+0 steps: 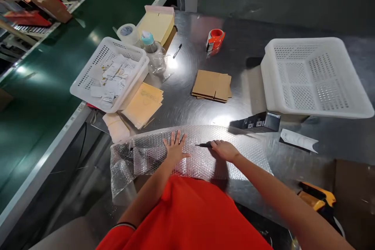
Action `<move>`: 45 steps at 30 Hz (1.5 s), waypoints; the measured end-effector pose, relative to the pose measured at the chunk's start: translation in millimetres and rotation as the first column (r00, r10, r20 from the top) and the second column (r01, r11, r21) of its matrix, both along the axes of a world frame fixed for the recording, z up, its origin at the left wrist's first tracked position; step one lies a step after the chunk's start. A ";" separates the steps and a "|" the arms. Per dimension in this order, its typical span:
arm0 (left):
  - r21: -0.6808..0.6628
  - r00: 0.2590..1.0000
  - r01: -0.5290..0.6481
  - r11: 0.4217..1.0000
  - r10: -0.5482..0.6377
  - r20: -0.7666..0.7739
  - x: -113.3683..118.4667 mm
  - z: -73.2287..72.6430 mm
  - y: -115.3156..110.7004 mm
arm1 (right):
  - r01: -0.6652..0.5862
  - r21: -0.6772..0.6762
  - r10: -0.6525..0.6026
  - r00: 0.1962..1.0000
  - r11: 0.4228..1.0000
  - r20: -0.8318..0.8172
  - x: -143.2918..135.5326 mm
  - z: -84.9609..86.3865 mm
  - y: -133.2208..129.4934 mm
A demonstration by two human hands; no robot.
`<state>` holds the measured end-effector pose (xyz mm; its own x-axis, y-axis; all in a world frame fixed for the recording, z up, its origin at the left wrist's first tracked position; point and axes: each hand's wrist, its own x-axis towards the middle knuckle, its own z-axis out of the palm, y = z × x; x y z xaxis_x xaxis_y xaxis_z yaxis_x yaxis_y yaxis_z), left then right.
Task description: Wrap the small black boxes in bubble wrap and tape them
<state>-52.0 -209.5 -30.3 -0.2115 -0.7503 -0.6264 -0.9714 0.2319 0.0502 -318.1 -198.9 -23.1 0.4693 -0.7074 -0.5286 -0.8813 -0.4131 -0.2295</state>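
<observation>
A sheet of clear bubble wrap [202,160] lies along the near edge of the metal table, its left end hanging over the edge. My left hand [175,150] presses flat on it with fingers spread. To the right, my right hand [224,149] is closed round the handle of a slim black knife [205,145]. Its thin, pointed end faces left, over the bubble wrap; whether it touches the film I cannot tell. Just beyond my right hand a black box [258,122] stands near the sheet's far edge.
A white basket with paper slips [95,62] stands left, near yellow envelopes [146,103]. Flat cardboard pieces [211,85] and a red tape dispenser [216,40] lie farther back. Another white basket [271,74] stands right. A green conveyor belt [96,11] runs along the left.
</observation>
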 end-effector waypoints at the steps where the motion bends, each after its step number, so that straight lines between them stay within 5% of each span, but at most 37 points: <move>1: -0.009 1.000 -0.004 1.000 0.004 0.003 2.9 -1.0 -0.2 | 0.002 0.001 -0.002 1.000 1.000 -0.002 -1.7 0.3 0.4; 32: -0.026 0.976 -0.019 0.999 0.024 0.214 152.6 30.5 -18.5 | 0.046 -0.023 -0.048 0.995 0.999 -0.090 -61.8 0.3 16.8; 40: -0.063 0.964 0.032 0.998 -0.014 0.266 185.0 26.1 -18.4 | 0.094 -0.045 -0.098 0.989 0.995 -0.107 -82.7 1.8 23.7; 45: -0.050 0.945 0.050 0.997 -0.031 0.326 213.7 43.5 -21.5 | 0.116 -0.049 -0.121 0.987 0.992 -0.106 -93.5 0.0 27.1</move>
